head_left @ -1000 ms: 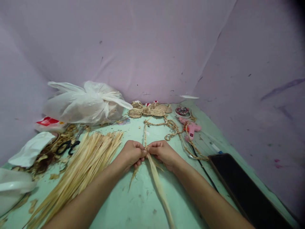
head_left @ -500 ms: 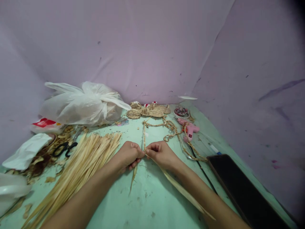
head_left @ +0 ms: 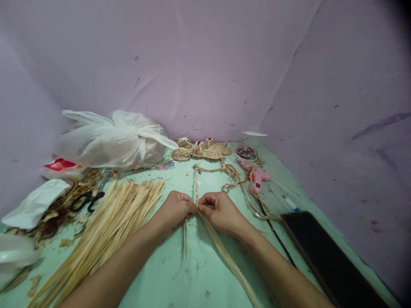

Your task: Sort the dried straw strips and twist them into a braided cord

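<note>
A braided cord of dry plant fibre runs from the back of the table down to my fingertips. My left hand pinches its near end from the left, and a thin strip hangs below that hand. From the other side my right hand pinches the same end, thumb and finger pressed together. A wider pale strip trails from under my right hand toward the front. The two hands' fingertips nearly touch. Left of my left arm lies a bundle of straw-coloured strips.
At the back left sits a knotted white plastic bag. Black-handled scissors lie among scraps. Woven pieces rest by the wall. On the right are a looped braid, a pink glue gun and a dark phone-like slab.
Both hands stay pinched on the braid's end. The wide strip by my right hand has swung to hang more steeply, and the thin strip on the left hangs straighter.
</note>
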Demonstrator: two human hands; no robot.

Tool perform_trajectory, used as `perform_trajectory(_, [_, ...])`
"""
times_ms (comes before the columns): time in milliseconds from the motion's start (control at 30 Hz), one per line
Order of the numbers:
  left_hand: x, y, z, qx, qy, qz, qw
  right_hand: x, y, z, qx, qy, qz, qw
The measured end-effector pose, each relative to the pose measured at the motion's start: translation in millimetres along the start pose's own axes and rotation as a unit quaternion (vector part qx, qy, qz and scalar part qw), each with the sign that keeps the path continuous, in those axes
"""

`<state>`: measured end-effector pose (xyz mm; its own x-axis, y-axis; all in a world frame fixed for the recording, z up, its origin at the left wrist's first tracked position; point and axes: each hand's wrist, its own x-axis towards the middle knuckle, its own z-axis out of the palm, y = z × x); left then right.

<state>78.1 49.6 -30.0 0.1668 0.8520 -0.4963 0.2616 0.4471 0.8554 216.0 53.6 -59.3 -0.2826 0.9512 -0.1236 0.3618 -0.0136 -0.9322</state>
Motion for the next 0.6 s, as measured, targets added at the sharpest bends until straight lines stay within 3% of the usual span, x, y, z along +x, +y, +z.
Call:
perform_trajectory(100, [-1.1,0.2,0.1,0.012,-0.008,0.031,0.999,-0.6,0.2,-0.5,-0.005,0.008,0.013,1.0])
perform_trajectory(233, [-1.8,1.6,2.4,0.025,0.022,0.045,0.998,-1.8,-1.6,-3.9,-0.029,0.006,0.005,1.0])
perform_trajectory(367, [2.1,-3.2,4.6,0.046,0.044,0.075,0.995,-7.4,-12.9,-9.5,-0.148,0.011,-0.008,0.989])
perform_trajectory(467, [6.8,-10.2,6.0,0.065,0.051,0.089,0.993,-15.9,-29.6,-8.3,-0.286,0.046,0.014,0.957])
perform_trajectory(600, [8.8,-13.3,8.2,0.048,0.058,0.084,0.994,-30.1,-52.1,4.4,-0.445,0.07,0.033,0.892])
